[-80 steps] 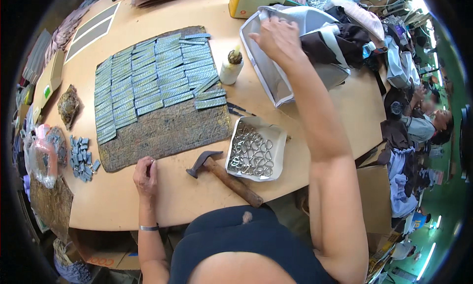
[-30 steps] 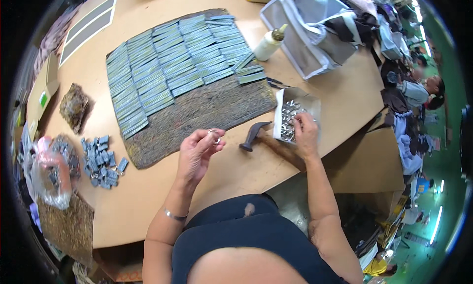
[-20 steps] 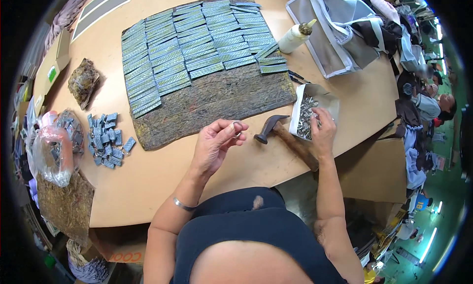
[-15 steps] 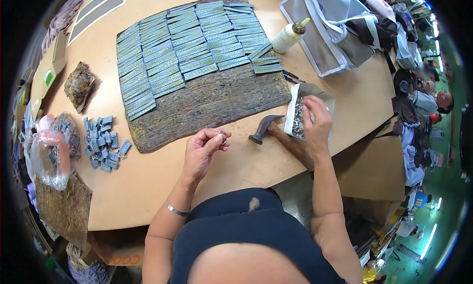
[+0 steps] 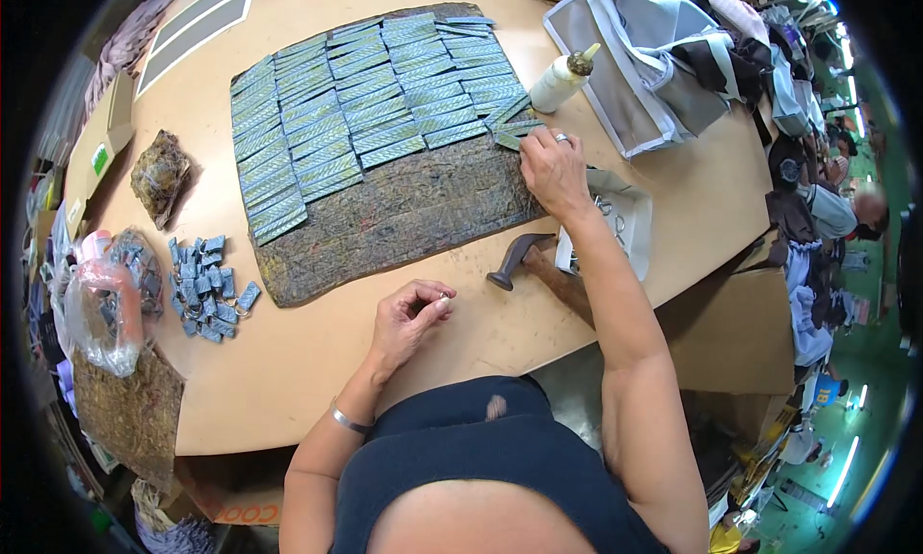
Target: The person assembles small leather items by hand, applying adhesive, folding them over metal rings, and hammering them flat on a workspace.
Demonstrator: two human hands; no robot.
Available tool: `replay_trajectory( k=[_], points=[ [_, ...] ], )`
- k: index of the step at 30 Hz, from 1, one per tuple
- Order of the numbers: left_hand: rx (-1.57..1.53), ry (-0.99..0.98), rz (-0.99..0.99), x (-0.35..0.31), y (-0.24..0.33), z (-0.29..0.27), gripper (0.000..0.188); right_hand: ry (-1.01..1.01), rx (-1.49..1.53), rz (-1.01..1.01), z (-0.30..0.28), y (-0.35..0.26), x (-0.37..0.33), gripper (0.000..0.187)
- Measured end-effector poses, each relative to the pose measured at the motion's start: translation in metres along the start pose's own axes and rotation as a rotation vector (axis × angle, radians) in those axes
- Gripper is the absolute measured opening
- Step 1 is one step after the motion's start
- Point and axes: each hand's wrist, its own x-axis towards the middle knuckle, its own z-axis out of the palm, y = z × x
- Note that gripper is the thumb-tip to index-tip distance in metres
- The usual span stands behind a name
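My left hand is above the table's near part, thumb and forefinger pinched on a small metal ring. Only a shiny bit of the ring shows past the fingertips. My right hand reaches to the right edge of a dark, glue-stained mat. Its fingers are closed on the end of a blue-green strip, largely hidden beneath them. Rows of similar overlapping strips cover the mat's far part. Under my right forearm stands a white box of metal rings, partly hidden.
A hammer with a wooden handle lies between my hands. Behind my right hand stands a white glue bottle, near a grey fabric bag. To the left are a pile of folded tabs with rings, a crusty brown lump and a plastic bag.
My right hand has left the white box and moved up and left onto a strip at the mat's edge. My left hand has dropped slightly, still pinching the ring.
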Motion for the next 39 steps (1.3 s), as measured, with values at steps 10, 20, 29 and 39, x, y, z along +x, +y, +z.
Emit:
replay_trajectory(
  k=[10, 20, 29, 39],
  points=[
    [-0.020, 0.009, 0.007, 0.002, -0.002, 0.001, 0.003, -0.042, 0.192, -0.001, -0.007, -0.002, -0.002, 0.029],
    [-0.487, 0.127, -0.058, 0.018, 0.027, 0.008, 0.014, -0.051, 0.742, 0.259, -0.028, -0.034, -0.010, 0.017],
    [-0.656, 0.003, 0.017, 0.023, 0.032, -0.002, 0.023, -0.241, 0.887, 0.110, -0.089, -0.108, -0.040, 0.028],
    [-0.146, 0.080, 0.177, 0.018, 0.036, 0.006, 0.023, 0.009, 0.582, 0.005, -0.081, -0.117, -0.047, 0.023]
  ],
)
